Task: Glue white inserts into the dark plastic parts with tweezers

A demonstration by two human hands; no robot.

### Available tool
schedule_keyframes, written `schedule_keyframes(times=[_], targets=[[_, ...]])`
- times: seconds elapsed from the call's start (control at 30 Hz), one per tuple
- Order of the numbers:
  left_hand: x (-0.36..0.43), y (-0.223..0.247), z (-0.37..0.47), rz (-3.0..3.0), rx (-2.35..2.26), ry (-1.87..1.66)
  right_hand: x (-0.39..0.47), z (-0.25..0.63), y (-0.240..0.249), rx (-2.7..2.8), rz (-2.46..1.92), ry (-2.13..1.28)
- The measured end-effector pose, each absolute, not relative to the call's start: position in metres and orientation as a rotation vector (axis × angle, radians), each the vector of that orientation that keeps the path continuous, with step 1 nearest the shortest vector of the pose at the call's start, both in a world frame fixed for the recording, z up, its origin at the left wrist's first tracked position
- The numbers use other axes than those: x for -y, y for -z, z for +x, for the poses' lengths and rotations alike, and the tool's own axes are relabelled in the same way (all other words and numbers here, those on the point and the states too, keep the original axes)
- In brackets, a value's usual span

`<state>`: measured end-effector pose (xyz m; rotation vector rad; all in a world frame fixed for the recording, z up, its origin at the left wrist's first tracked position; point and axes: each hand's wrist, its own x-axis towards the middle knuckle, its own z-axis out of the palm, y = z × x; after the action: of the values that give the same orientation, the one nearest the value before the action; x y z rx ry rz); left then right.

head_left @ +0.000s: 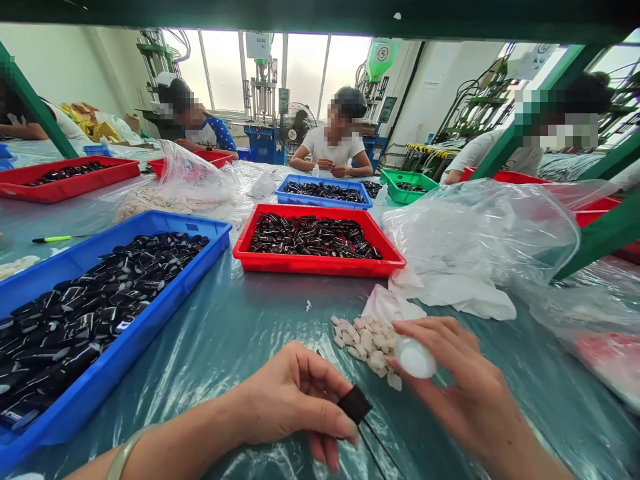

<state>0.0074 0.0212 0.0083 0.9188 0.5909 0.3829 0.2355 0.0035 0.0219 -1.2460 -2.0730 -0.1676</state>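
- The left hand [295, 397] is curled with thumb and fingers pinching a small flat black square piece [355, 404], held just above the near part of the surface [280, 303].
- 2 thin dark prongs or strands [373, 448] run below that piece; I can't tell which they are from here.
- The right hand [473, 383] has its thumb and fingers closed around a small round translucent white container [415, 358], its round end showing, just right of the black piece and apart from it.
- Between and beyond the hands lies a loose heap of chunky off-white pieces [365, 340].
- On the left stands a long blue plastic tray [187, 280] full of glossy black pieces.
- Farther off, near the middle, a red plastic tray [320, 266] holds more of them.
- To its right sits a crumpled clear plastic bag [480, 230].
- At the far side, a person in a white shirt [333, 148] sits behind a smaller blue tray [323, 203].
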Motion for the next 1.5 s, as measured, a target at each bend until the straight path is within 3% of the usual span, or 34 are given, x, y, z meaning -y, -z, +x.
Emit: schedule_keyframes(times=[0.43,1.1,1.5], targets=[[-0.020,-0.008,0.009,0.892,-0.585,-0.351,0.009,0.225,-0.018,2.282,-1.223,0.520],[-0.019,-0.006,0.013,0.899,-0.632,-0.299,0.021,0.221,-0.018,2.303,-1.213,0.770],[-0.020,-0.005,0.013,0.932,-0.657,-0.336,0.009,0.225,-0.014,2.211,-1.262,0.579]])
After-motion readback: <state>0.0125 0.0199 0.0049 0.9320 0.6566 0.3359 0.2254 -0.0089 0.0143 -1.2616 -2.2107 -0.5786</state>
